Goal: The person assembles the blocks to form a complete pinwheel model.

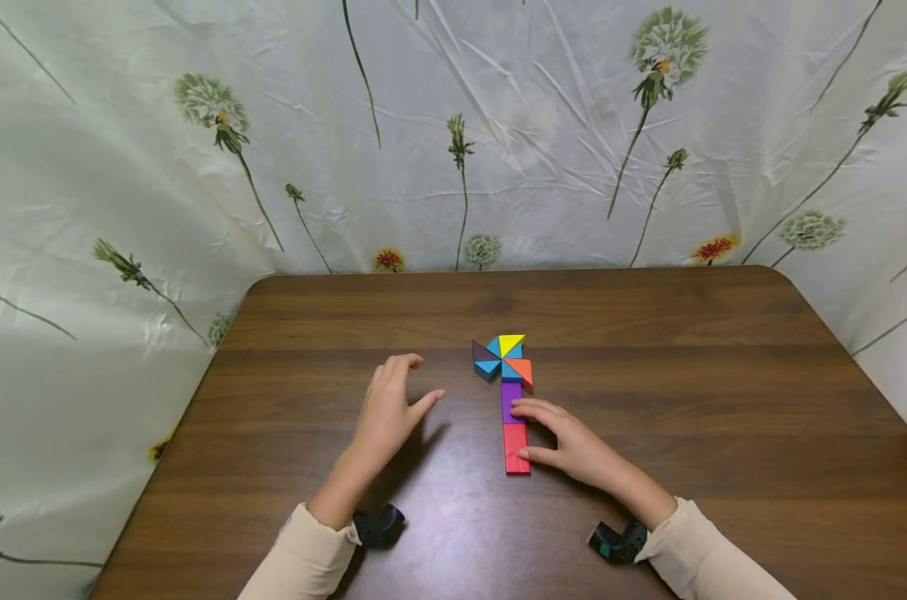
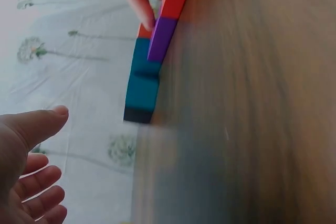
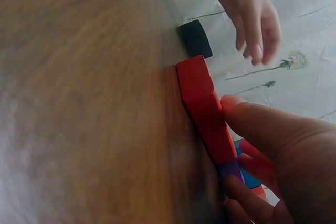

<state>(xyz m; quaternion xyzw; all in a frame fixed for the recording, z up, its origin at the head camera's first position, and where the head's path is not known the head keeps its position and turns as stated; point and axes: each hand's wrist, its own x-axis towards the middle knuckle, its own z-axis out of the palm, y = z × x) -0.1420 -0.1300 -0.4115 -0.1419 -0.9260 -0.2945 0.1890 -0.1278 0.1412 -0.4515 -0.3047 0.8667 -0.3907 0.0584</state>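
A red block (image 1: 516, 451) and a purple block (image 1: 511, 403) lie end to end in a column on the table. Above them, several triangular blocks (image 1: 509, 369) in blue, yellow, orange and dark colours form a pinwheel. My right hand (image 1: 584, 446) rests along the column's right side: its thumb touches the red block, and its fingertips reach the purple block. In the right wrist view the red block (image 3: 202, 98) lies beside the thumb. To the left of the column my left hand (image 1: 389, 408) hovers over the table, thumb spread from the fingers, holding nothing.
The brown wooden table (image 1: 686, 400) extends around the blocks. A white curtain (image 1: 393, 183) printed with flowers hangs behind it and along its left side. Black wrist-worn devices (image 1: 379, 527) sit by both sleeves.
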